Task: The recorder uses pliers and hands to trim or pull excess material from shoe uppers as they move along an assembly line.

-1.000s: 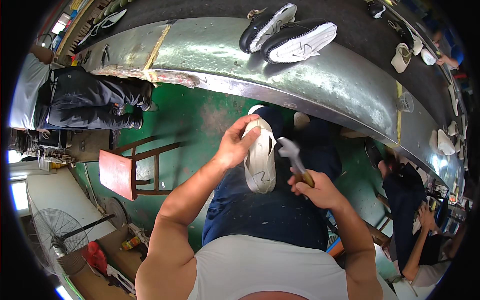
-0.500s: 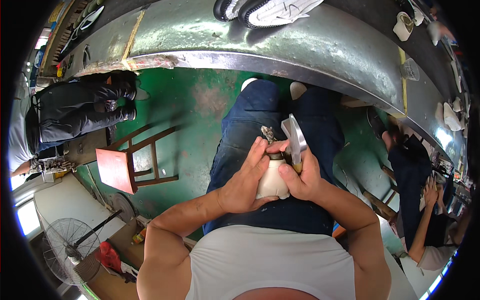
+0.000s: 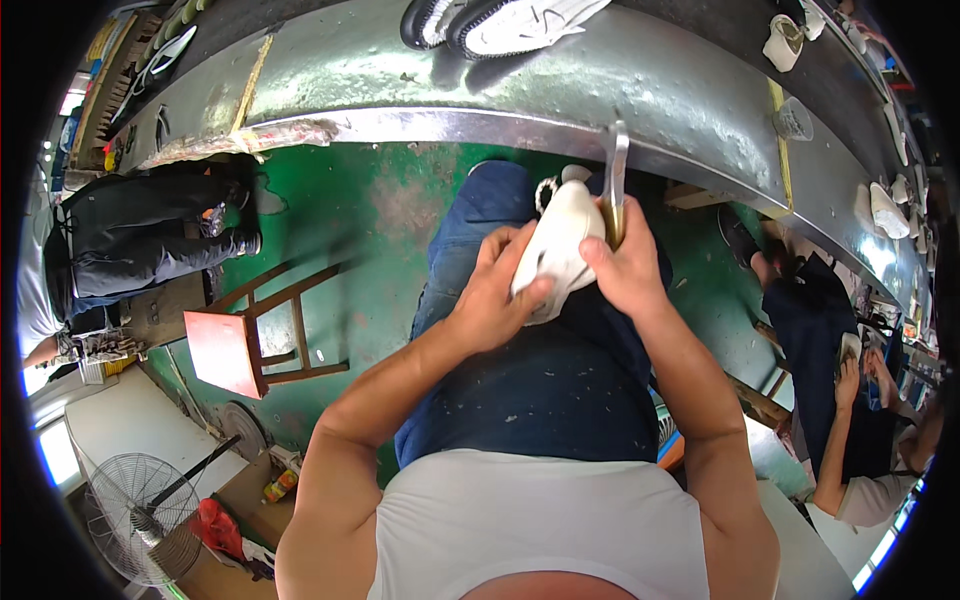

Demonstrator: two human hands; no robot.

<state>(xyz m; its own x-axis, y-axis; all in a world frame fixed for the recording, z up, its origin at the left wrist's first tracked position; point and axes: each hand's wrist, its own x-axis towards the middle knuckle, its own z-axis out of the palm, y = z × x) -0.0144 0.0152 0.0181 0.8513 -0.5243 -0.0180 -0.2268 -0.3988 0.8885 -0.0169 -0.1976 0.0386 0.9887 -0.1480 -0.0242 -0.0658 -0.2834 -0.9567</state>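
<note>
Above my lap I hold a white shoe upper [image 3: 557,240] tilted, one rounded end pointing away from me. A small cord loop [image 3: 545,190] shows at its far left side. My left hand [image 3: 497,285] is closed around the near left part, thumb on top. My right hand [image 3: 628,262] grips a hammer [image 3: 617,175], its silver metal head standing up above the fingers and a yellowish part showing below. The right thumb presses against the shoe's right side. My palms hide part of the shoe and most of the hammer's handle.
A metal-topped bench [image 3: 370,75] curves across ahead, with white shoes [image 3: 520,25] and a clear cup [image 3: 793,120] on it. A red-topped stool [image 3: 225,352] stands left, near a wire fan [image 3: 145,515]. One person [image 3: 150,235] is at left, another [image 3: 850,400] at right.
The shoe has turned from upright, opening up, to tilted with one end pointing away. Both hands have moved farther from my body, and the hammer has swung more upright.
</note>
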